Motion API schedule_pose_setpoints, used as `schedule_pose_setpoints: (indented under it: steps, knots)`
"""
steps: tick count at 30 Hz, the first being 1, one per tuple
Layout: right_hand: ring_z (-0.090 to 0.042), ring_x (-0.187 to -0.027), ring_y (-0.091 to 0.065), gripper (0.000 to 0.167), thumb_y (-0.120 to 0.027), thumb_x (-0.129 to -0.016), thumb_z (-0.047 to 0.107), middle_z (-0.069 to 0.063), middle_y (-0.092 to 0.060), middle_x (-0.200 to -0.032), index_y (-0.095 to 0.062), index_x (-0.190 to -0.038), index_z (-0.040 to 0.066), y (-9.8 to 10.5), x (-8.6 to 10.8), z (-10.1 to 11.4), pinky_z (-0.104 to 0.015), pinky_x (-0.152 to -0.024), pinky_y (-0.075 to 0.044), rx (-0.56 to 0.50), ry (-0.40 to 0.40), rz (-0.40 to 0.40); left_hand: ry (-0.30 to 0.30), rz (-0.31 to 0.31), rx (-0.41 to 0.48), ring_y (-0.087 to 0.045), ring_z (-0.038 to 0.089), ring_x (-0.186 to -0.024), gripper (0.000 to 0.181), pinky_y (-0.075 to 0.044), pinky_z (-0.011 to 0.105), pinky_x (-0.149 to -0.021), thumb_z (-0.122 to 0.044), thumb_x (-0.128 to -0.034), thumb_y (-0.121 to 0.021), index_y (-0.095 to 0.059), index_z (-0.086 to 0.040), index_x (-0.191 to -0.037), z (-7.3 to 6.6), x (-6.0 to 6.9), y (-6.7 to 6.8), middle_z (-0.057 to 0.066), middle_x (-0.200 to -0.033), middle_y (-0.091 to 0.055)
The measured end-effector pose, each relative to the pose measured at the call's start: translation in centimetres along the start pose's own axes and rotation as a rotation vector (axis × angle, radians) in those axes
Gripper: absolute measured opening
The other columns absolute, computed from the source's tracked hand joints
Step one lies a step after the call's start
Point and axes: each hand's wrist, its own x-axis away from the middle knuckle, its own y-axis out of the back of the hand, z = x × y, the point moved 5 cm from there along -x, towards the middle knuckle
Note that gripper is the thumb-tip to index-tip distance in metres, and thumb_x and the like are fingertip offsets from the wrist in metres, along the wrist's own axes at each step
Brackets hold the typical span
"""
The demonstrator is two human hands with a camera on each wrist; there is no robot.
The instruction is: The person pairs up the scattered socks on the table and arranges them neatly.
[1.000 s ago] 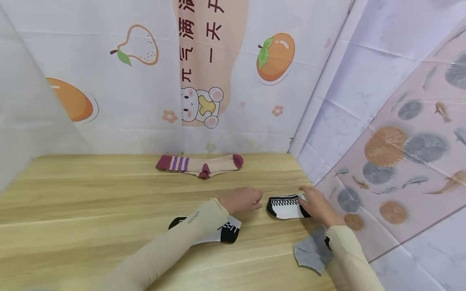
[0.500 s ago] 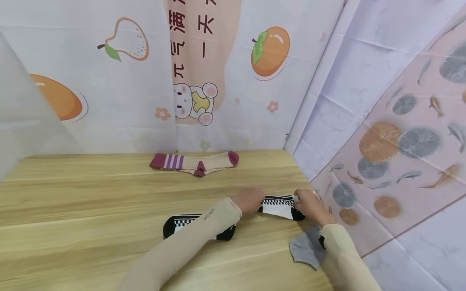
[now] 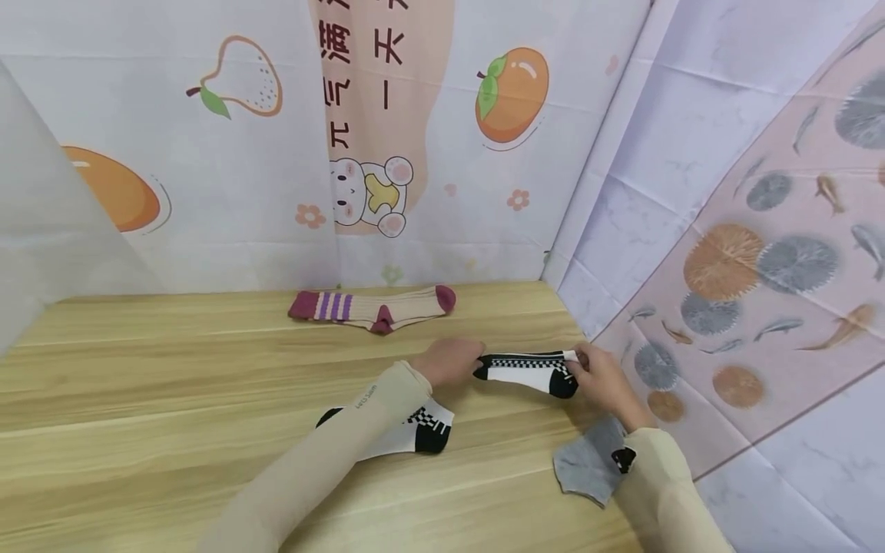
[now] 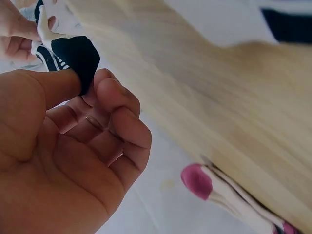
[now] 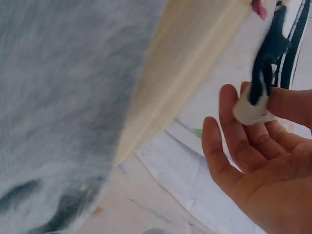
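Stretched between both hands is a white ankle sock (image 3: 520,375) with black toe and heel and a checkered band. The left hand (image 3: 451,361) pinches its black toe end between thumb and forefinger, as the left wrist view shows at the sock's toe (image 4: 78,56). At the other end, the right hand (image 3: 608,384) pinches the pale cuff (image 5: 251,109) with thumb and fingers. A similar white and black sock (image 3: 432,432) lies on the table, partly hidden beneath the left forearm. By the right wrist lies a grey ankle sock (image 3: 588,465) with a black patch.
A long cream sock (image 3: 408,307) with maroon ends and purple stripes lies along the back of the wooden table (image 3: 173,369). Printed cloth hangs behind (image 3: 442,253), and a marbled, fish-patterned cloth (image 3: 726,338) borders the right side.
The left hand has moved right to the sock's toe and taken hold of it. Both hands have raised the sock off the table and pulled it out straight.
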Motion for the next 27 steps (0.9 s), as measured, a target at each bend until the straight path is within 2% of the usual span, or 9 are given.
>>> schedule_pose_setpoints:
  steps: [8, 12, 18, 25, 27]
  knots:
    - [-0.014, -0.063, -0.056, 0.011, -0.067, -0.092, 0.002, -0.007, -0.065, -0.076, -0.062, -0.099, -0.003, 0.9, 0.8, 2.1, -0.028, -0.057, -0.047, -0.066, 0.07, -0.11, -0.07, -0.059, 0.074, -0.057, 0.016, -0.07, 0.014, -0.05, 0.034, -0.067, -0.015, -0.0978, -0.064, -0.059, -0.009, -0.086, 0.9, 1.8, 2.2, 0.0, -0.075, -0.056]
    - [-0.012, -0.063, -0.055, 0.011, -0.068, -0.092, 0.003, -0.006, -0.064, -0.075, -0.063, -0.099, -0.002, 1.4, 1.3, 3.3, -0.027, -0.056, -0.046, -0.048, 0.096, -0.15, -0.088, -0.046, 0.085, -0.054, 0.015, -0.068, 0.013, -0.048, 0.033, -0.067, -0.013, -0.0984, -0.063, -0.059, -0.008, -0.087, 1.0, 2.5, 2.9, 0.0, -0.075, -0.055]
    - [-0.01, -0.06, -0.049, 0.009, -0.07, -0.091, 0.005, -0.001, -0.062, -0.074, -0.064, -0.098, 0.001, 1.7, 1.8, 5.3, -0.028, -0.055, -0.044, 0.014, 0.169, -0.22, -0.068, -0.028, 0.067, -0.052, 0.012, -0.068, 0.011, -0.047, 0.029, -0.066, -0.016, -0.0999, -0.061, -0.061, -0.008, -0.092, 1.6, 3.8, 3.5, -0.002, -0.076, -0.055]
    - [-0.01, -0.062, -0.05, 0.01, -0.068, -0.092, 0.003, -0.003, -0.062, -0.076, -0.063, -0.1, -0.001, 0.6, 1.8, 7.6, -0.028, -0.055, -0.045, -0.019, 0.217, -0.176, -0.075, -0.073, -0.041, -0.061, 0.016, -0.072, 0.01, -0.052, 0.031, -0.068, -0.015, -0.0976, -0.065, -0.063, -0.006, -0.094, 2.2, 6.0, 4.7, 0.002, -0.079, -0.062]
    - [-0.009, -0.06, -0.048, 0.008, -0.067, -0.093, 0.003, -0.001, -0.06, -0.073, -0.063, -0.099, 0.0, 0.2, 1.8, 8.2, -0.028, -0.054, -0.044, -0.035, 0.235, -0.16, -0.081, -0.083, -0.04, -0.062, 0.017, -0.073, 0.009, -0.052, 0.032, -0.069, -0.014, -0.0961, -0.067, -0.063, -0.005, -0.093, 2.4, 6.7, 4.9, 0.003, -0.08, -0.063]
